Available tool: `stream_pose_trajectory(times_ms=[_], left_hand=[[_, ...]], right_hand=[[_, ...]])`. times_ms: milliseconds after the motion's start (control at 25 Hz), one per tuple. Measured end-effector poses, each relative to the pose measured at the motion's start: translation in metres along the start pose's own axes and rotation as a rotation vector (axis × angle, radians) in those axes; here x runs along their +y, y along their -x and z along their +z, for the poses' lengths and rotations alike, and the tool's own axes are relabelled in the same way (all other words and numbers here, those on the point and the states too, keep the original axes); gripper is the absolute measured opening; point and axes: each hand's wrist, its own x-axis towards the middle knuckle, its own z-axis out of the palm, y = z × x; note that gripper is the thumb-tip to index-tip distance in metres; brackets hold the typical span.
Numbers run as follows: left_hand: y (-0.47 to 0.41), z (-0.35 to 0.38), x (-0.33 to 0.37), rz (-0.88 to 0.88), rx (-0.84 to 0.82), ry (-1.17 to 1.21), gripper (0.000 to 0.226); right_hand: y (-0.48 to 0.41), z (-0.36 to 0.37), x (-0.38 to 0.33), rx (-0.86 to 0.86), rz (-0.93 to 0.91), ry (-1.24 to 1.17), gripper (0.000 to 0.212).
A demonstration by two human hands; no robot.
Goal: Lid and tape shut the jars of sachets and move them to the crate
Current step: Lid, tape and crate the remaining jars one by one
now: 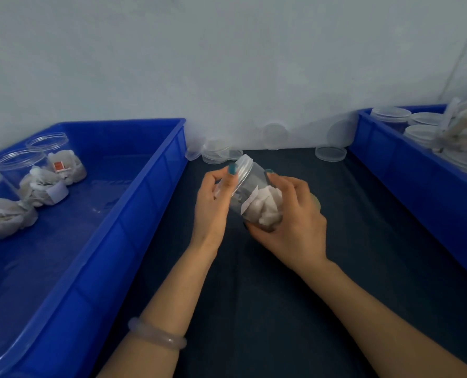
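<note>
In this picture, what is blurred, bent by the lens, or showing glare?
Head view: the wide lens bends the left crate and right crate rims; stacked lids at the right edge smear; the held jar looks soft; faint glare on the left crate's floor; light flat.

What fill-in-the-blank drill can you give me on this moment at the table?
The left hand grips the ____ end of the tilted jar. The right hand grips the jar's other end, filled with white ____. Open jars stand in the left crate, whose colour is ____.
Missing words: lid; sachets; blue.
</note>
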Motion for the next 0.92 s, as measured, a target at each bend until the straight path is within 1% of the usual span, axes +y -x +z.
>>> stream_pose_trajectory(times_ms=[40,120,200,280,320,400,520,600,680,760,840,920], left_hand=[[-0.002,-0.002,0.002,0.001,-0.019,0.004,0.058],[-0.003,-0.006,0.006,0.036,-0.053,0.010,0.057],[-0.002,-0.009,0.010,0.110,-0.109,-0.024,0.052],[0.000,-0.010,0.012,0.146,-0.189,-0.060,0.052],[0.001,-0.009,0.012,0.134,-0.210,-0.064,0.052],[0.002,-0.007,0.012,0.104,-0.209,-0.066,0.050],[0.003,-0.005,0.016,0.107,-0.179,-0.070,0.045],[0.004,-0.007,0.020,0.118,-0.166,-0.061,0.041],[0.004,-0.009,0.023,0.120,-0.155,-0.037,0.041],[0.003,-0.013,0.024,0.114,-0.171,-0.018,0.045],[0.002,-0.017,0.025,0.104,-0.201,-0.004,0.044],[0.001,-0.020,0.026,0.103,-0.219,0.004,0.043]], right_hand=[[0.000,0.000,0.000,-0.055,0.043,-0.095,0.092],[0.001,0.001,0.000,-0.129,0.070,-0.234,0.093],[0.002,0.003,0.000,-0.139,0.064,-0.282,0.092],[0.002,0.003,0.000,-0.105,0.038,-0.235,0.092],[0.002,0.002,0.001,-0.083,0.022,-0.187,0.092],[0.003,0.000,0.001,-0.049,0.000,-0.091,0.092],[0.002,-0.001,-0.003,-0.029,-0.044,0.015,0.091],[0.001,-0.002,-0.003,-0.060,-0.059,0.009,0.092],[0.000,-0.003,-0.002,-0.141,-0.009,-0.139,0.092],[-0.002,-0.007,-0.002,-0.285,0.108,-0.427,0.088],[-0.006,-0.009,0.001,-0.434,0.234,-0.749,0.074],[-0.010,-0.010,0.005,-0.558,0.322,-0.965,0.059]])
